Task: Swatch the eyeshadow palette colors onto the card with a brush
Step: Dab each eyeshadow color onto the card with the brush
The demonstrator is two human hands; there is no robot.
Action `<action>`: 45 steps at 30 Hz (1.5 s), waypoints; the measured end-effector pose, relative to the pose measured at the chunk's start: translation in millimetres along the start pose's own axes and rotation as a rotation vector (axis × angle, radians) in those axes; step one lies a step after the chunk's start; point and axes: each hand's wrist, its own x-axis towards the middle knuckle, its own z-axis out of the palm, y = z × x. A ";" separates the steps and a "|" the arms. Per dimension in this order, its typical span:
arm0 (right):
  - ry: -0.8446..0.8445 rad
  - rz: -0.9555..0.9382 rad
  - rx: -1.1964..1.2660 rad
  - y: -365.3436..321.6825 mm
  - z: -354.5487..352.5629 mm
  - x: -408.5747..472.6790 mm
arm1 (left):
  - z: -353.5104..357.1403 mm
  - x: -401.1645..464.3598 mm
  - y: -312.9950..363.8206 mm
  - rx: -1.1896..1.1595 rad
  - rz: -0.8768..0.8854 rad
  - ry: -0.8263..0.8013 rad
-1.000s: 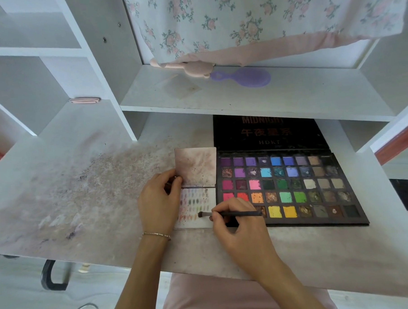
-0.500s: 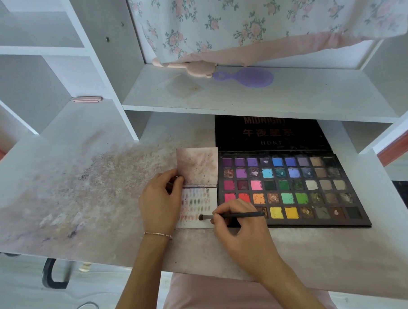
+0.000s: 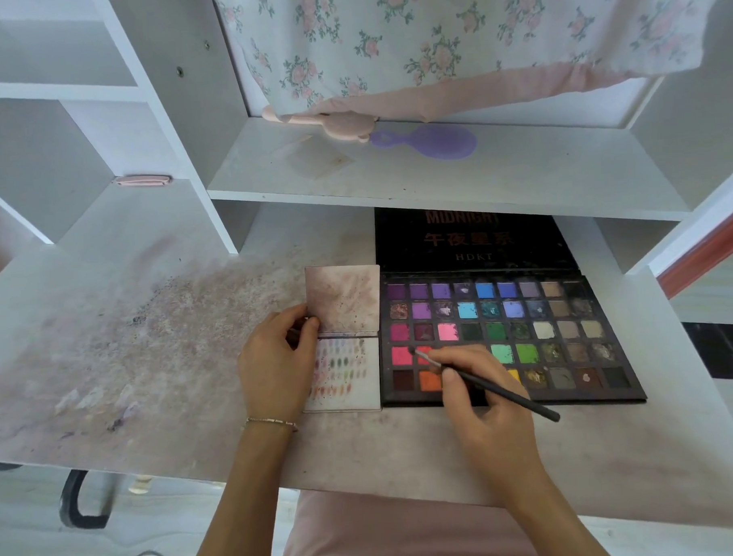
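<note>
1. One pan at a time: dab brush, pinched in right hand fingers, lightly on red pan of palette on counter.
2. Pin card, beside palette, with left hand fingers curled at its edge.

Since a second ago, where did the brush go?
The right hand swung the thin black brush off the white swatch card rightward, its tip now at a red pan of the black eyeshadow palette. The left hand still holds the card.
</note>
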 end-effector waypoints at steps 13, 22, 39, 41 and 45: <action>0.306 0.159 -0.171 22.1 -80.4 -10.6 | -0.8 0.0 2.0 0.008 0.000 -0.006; 0.401 0.266 -0.277 28.6 -105.4 -11.6 | -0.7 -1.5 3.4 0.006 -0.014 -0.012; 0.377 0.223 -0.379 25.0 -101.4 -10.4 | -1.3 -0.5 3.6 0.011 0.000 -0.023; 0.356 0.228 -0.390 26.8 -101.6 -10.5 | -1.3 -0.4 3.3 0.012 -0.002 -0.021; 0.415 0.233 -0.406 28.6 -101.9 -10.5 | -0.9 -0.5 3.8 0.020 0.001 -0.019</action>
